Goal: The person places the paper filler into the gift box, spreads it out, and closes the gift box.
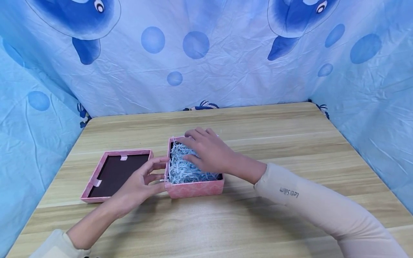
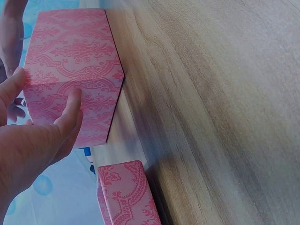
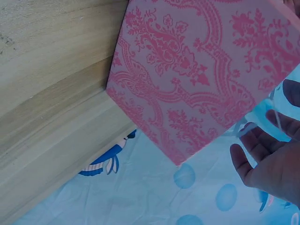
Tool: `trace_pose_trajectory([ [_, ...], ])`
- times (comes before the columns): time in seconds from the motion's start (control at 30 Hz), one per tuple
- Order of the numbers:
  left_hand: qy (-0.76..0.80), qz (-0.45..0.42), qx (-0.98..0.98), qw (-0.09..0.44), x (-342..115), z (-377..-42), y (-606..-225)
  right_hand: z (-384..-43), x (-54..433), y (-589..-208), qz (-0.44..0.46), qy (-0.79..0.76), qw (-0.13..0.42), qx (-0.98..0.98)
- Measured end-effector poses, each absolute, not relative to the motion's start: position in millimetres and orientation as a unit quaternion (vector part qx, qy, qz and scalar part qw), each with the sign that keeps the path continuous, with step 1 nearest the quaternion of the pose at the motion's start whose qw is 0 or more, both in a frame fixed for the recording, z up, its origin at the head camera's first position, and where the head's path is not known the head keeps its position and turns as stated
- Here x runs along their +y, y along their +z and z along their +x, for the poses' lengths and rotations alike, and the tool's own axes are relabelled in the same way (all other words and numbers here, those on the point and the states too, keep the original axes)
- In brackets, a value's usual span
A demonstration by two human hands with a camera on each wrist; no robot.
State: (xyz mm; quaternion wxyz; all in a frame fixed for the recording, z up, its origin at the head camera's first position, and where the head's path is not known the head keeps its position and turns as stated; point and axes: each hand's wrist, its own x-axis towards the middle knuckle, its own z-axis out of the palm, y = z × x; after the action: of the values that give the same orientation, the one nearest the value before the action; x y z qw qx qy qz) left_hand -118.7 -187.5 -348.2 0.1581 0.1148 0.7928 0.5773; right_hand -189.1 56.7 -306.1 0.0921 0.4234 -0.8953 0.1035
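A pink patterned box (image 1: 196,190) stands uncovered on the wooden table, filled with light blue shredded paper (image 1: 182,168). My left hand (image 1: 142,181) rests against its left side, thumb by the near left corner. In the left wrist view, fingertips (image 2: 73,99) touch the patterned wall. Over the paper is my right hand (image 1: 209,148), fingers spread and loosely bent near the far rim. In the right wrist view, a thin pale strand shows by its fingers (image 3: 241,161). Left of the box lies the pink lid (image 1: 124,175), dark inside facing up.
The wooden table (image 1: 258,222) stretches to both sides and in front of the box. Behind it hangs a blue cloth (image 1: 226,75) with dolphins and round spots, which also covers both sides. Two white tabs (image 1: 124,157) sit at the lid's inner edges.
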Motion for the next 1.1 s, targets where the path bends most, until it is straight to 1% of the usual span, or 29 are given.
trace_pose_trajectory([
  [0.27, 0.579, 0.117, 0.791, 0.158, -187, -117, -346, -202, 61, -304, 0.395, 0.222, 0.008, -0.892],
  [0.43, 0.579, 0.117, 0.791, 0.159, -186, -118, -346, -215, 66, -307, 0.386, 0.315, -0.020, -0.867],
  [0.63, 0.581, 0.115, 0.791, 0.156, -187, -118, -346, -232, 69, -307, 0.356, 0.403, -0.073, -0.840],
  [0.8, 0.582, 0.114, 0.790, 0.154, -186, -118, -345, -245, 69, -305, 0.325, 0.430, -0.115, -0.835],
  [1.0, 0.579, 0.110, 0.792, 0.157, -187, -119, -346, -257, 67, -303, 0.295, 0.446, -0.186, -0.824],
  [1.1, 0.577, 0.105, 0.794, 0.159, -188, -119, -347, -260, 64, -302, 0.287, 0.438, -0.208, -0.826],
])
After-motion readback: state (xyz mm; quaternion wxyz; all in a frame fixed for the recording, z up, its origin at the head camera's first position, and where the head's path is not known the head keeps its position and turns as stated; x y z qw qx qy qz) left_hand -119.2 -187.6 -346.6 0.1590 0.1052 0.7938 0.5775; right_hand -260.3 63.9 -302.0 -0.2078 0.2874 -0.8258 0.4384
